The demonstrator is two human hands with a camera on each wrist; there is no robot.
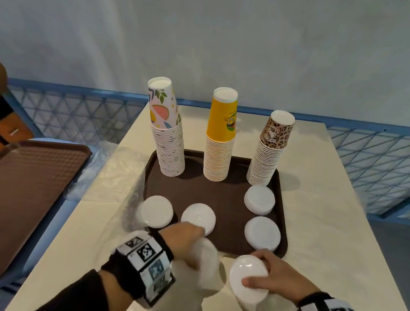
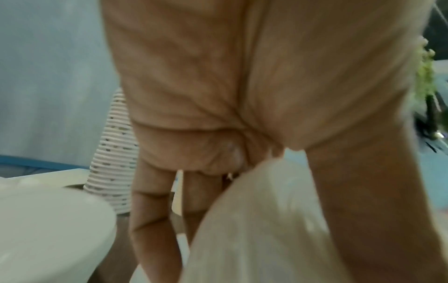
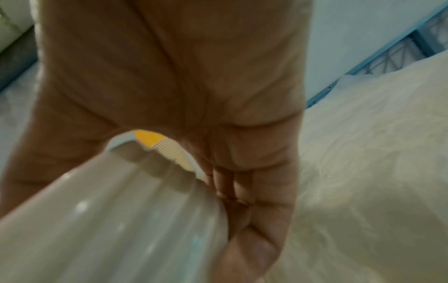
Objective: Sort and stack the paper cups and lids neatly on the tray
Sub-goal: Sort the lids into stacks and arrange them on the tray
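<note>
Most of the sorting looks done. On the dark tray (image 1: pixel 282 199), in the middle of the head view, three tall stacks of upside-down paper cups stand along the far edge: a fruit-print stack (image 1: pixel 168 137) at the left, a yellow stack (image 1: pixel 219 141) in the centre and a leopard-print stack (image 1: pixel 270 151) at the right. In front of them lie four low piles of white lids: one at the tray's near left corner (image 1: pixel 157 211), one beside it (image 1: pixel 198 216), and two on the right side (image 1: pixel 259 199) (image 1: pixel 262 232).

What seems left is the white lids not yet on the tray, both held at the lower middle of the frame, over the counter (image 1: pixel 330 216) just short of the tray's near edge.

The left hand (image 1: pixel 183 237) is curled from above around a blurred white bundle (image 1: pixel 205 267), which appears to be a sleeve of lids, perhaps in thin plastic; the left wrist view shows the thumb and fingers wrapped around it, though blur hides the detail. The right hand (image 1: pixel 280 273) grasps a stack of lids (image 1: pixel 249 278) tilted on its side, thumb across the front face and fingers behind; the right wrist view confirms the fingers closed around it.

A second, brown tray (image 1: pixel 22 189) lies at the left edge of the frame, off the counter.
</note>
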